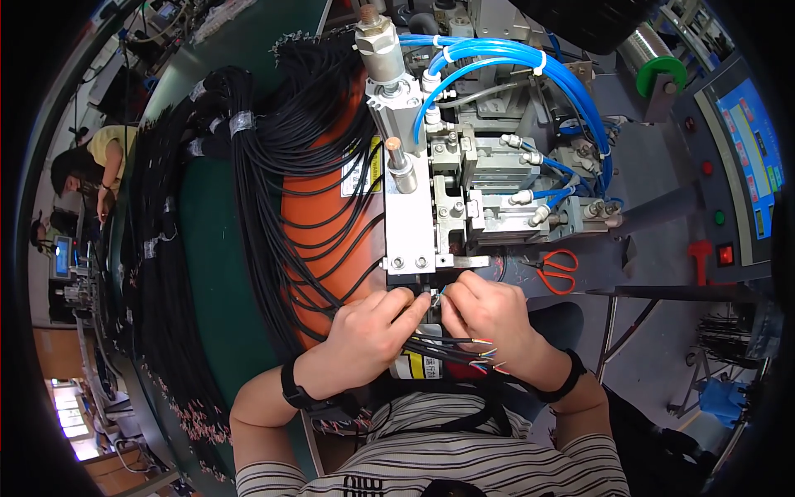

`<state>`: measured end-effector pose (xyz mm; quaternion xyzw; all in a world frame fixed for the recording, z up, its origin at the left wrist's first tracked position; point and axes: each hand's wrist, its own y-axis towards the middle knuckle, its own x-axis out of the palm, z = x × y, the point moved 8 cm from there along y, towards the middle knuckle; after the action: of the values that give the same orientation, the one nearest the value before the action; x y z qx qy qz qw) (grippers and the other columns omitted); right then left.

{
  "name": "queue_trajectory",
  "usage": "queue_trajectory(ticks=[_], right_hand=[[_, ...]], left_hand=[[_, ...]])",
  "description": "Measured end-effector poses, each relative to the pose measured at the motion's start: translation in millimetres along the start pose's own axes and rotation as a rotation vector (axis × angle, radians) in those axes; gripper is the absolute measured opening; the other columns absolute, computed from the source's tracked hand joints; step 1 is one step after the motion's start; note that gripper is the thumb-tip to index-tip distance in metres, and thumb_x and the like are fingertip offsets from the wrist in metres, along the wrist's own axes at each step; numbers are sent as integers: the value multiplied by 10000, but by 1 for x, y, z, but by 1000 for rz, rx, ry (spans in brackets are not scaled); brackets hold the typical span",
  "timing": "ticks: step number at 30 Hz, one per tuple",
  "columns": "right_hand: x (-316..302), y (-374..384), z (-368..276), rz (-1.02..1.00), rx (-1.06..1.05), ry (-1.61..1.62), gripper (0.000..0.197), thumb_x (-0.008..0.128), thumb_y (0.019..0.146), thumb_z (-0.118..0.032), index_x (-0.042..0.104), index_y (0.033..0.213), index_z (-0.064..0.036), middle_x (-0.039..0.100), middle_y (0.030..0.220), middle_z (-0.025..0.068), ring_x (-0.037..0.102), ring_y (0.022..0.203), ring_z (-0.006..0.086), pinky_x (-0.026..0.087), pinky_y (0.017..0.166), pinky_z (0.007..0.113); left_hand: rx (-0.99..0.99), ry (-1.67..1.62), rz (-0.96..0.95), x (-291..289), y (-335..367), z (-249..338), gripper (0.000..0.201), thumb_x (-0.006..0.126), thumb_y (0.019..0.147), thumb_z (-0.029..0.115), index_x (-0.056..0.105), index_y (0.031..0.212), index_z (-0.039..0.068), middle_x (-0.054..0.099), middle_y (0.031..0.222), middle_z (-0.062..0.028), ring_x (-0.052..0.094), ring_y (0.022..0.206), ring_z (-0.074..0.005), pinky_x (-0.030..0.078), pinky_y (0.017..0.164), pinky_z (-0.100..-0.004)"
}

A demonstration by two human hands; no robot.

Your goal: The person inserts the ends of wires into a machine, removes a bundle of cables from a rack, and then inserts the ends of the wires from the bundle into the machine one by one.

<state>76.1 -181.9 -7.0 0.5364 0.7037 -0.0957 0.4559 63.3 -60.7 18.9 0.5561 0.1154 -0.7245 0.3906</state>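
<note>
Just below the front end of the machine's white pressing block, my two hands meet at the tip of a black cable. My left hand is closed in a pinch on the cable, which is mostly hidden by the fingers. Close beside it, my right hand pinches thin wires at the cable's end; a bluish strand shows between the fingertips. Under my wrists lie several black cables with bare coloured wire ends, red, white, yellow and blue.
Bundled black cables spread over an orange surface at left. Red-handled scissors lie right of the machine. Blue air hoses arch above it. A control panel stands far right; another person is far left.
</note>
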Motion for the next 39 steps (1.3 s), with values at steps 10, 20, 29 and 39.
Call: queue_trajectory(ticks=[10,20,29,39], right_hand=[[4,-4,6,82,58,111,51,669,807,-38,630,834,-20,605,762,91,605,552,275,478,487,358],[7,-11,8,143,69,189,59,670,820,-20,635,866,-10,620,788,98,619,566,271,481,493,348],[6,-5,1,100,51,24,66,663,816,-50,634,868,-22,583,761,90,621,572,265,490,495,356],[5,-3,10,105,37,93,70,673,800,-79,634,841,-39,585,754,78,622,551,265,485,468,374]], left_hand=[[9,-37,-30,8,-6,-6,586,696,606,11,607,1184,-41,594,977,-115,606,803,-273,519,672,-355],[-5,-124,-38,4,-3,-10,574,698,591,-18,619,1160,-29,597,937,-115,611,753,-269,519,640,-357],[240,159,-175,8,-2,10,457,624,724,74,620,1163,-55,546,901,-76,551,772,-205,495,653,-276],[222,240,-187,14,2,10,480,601,738,92,625,1200,-35,534,886,-62,516,709,-190,468,605,-290]])
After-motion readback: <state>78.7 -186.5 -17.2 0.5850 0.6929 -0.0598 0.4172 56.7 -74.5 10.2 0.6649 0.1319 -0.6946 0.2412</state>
